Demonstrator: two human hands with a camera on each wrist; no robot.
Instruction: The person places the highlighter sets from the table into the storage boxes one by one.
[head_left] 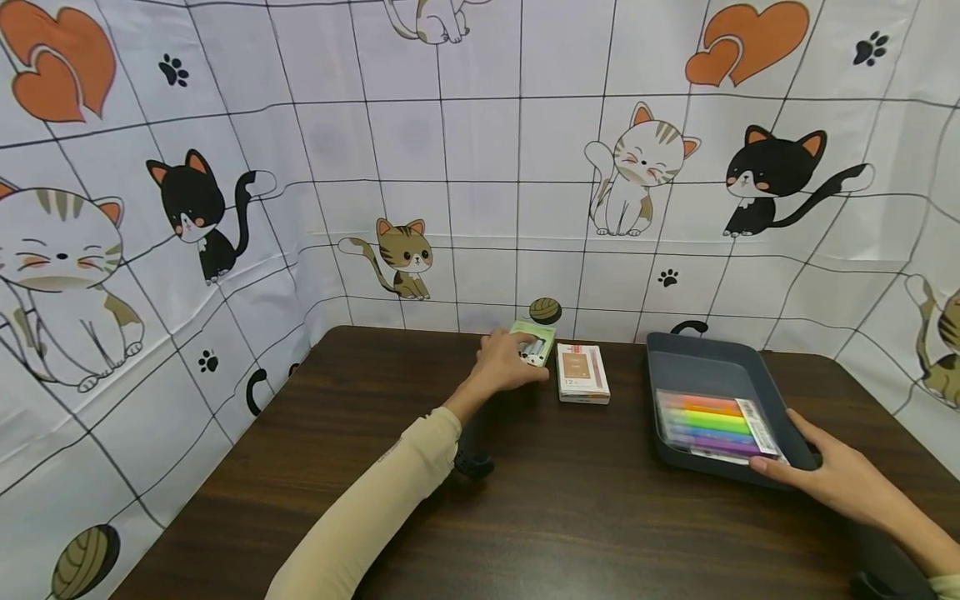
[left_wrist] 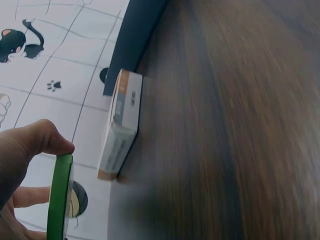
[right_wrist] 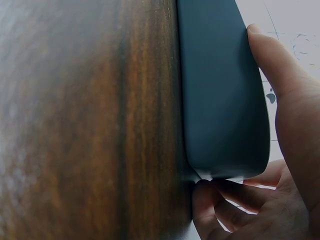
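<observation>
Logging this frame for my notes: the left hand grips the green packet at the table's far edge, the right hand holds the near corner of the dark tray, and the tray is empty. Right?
Not quite. The dark tray is not empty: the head view shows a pack of coloured markers lying in it. The rest holds: the left hand grips the green packet, and the right hand holds the tray's near corner.

Pen pack (head_left: 711, 423) in tray (head_left: 701, 357), card box (head_left: 582, 373) left of tray

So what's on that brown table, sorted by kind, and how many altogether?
Dark grey tray: 1
Pack of coloured pens, lying in the tray: 1
White and orange box: 1
Green pack, gripped by the left hand: 1
Total: 4
</observation>
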